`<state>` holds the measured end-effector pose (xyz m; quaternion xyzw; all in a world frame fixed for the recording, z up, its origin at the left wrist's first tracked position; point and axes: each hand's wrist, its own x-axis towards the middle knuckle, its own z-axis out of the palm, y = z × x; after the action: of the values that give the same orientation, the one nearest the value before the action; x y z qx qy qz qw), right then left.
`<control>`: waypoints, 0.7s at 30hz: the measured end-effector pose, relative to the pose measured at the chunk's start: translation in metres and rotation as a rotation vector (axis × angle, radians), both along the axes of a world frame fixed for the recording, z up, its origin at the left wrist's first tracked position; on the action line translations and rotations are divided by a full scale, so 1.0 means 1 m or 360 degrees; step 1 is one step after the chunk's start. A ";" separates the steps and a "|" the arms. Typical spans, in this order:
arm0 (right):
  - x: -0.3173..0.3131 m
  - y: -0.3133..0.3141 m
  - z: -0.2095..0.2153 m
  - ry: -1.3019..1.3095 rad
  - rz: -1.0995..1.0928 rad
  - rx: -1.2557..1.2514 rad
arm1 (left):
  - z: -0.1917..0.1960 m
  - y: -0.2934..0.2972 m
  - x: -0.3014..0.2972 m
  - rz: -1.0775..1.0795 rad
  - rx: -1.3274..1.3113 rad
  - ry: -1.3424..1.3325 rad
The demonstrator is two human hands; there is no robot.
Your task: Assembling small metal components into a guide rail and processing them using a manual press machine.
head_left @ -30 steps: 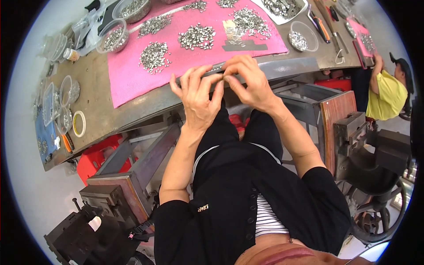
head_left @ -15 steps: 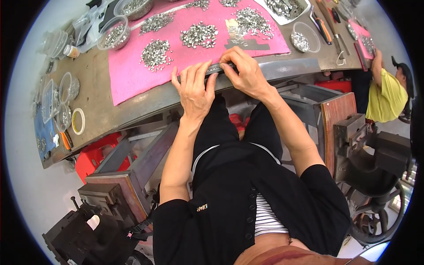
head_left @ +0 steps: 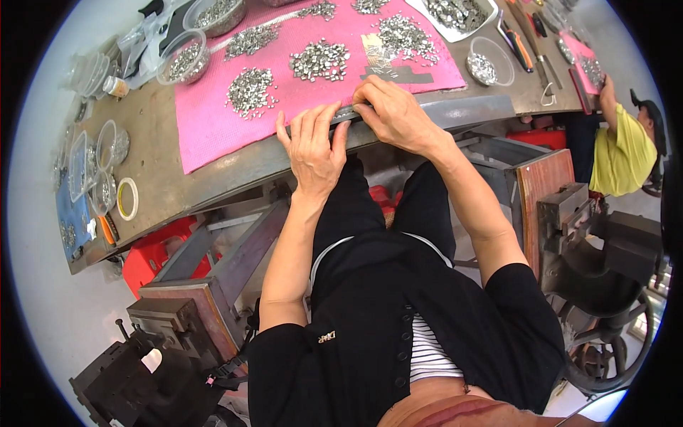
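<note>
At the table's front edge, both hands grip a narrow dark strip (head_left: 344, 114) with small shiny bits along it. My left hand (head_left: 313, 146) holds its left part, thumb and fingers closed round it. My right hand (head_left: 395, 117) pinches the right part, its fingertips hiding that end. Just beyond lies a pink mat (head_left: 203, 135) with several heaps of small silvery metal pieces, among them a left heap (head_left: 250, 92), a middle heap (head_left: 319, 60) and a right heap (head_left: 407, 37). Thin pins and a flat grey strip (head_left: 404, 75) lie in front of the right heap.
Clear tubs of metal pieces stand at left (head_left: 183, 60) and right (head_left: 485, 67). A white tray (head_left: 491, 21) and orange-handled pliers (head_left: 523, 53) are at the back right. A tape roll (head_left: 127, 199) lies at left. A person in a yellow shirt (head_left: 622, 153) works at far right.
My right hand has shifted slightly left along the strip, toward my left hand. The left hand has stayed almost in place. The thin pins on the mat look slightly rearranged.
</note>
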<state>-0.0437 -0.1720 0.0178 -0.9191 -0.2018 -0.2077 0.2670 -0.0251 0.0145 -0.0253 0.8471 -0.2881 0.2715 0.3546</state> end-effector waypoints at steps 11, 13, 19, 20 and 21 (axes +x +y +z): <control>0.000 0.004 0.004 -0.0229 0.0073 -0.0262 | 0.000 0.001 0.001 -0.0008 0.0016 0.0001; -0.005 0.004 0.006 -0.0188 0.0065 -0.0240 | -0.001 0.002 0.000 -0.0035 0.0007 0.0039; -0.012 -0.030 -0.001 -0.0114 -0.0254 0.0396 | 0.032 0.000 0.000 -0.0027 0.0042 0.0239; -0.012 -0.039 -0.003 -0.0093 -0.0404 0.0454 | 0.038 -0.006 0.009 -0.0039 0.0024 0.0152; -0.012 -0.046 -0.007 -0.0106 -0.0545 0.0475 | 0.046 -0.011 0.018 -0.0110 0.0114 0.0101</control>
<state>-0.0556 -0.2179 0.0112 -0.8829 -0.0186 -0.3078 0.3540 -0.0068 0.0032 0.0210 0.8570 -0.3154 0.2215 0.3423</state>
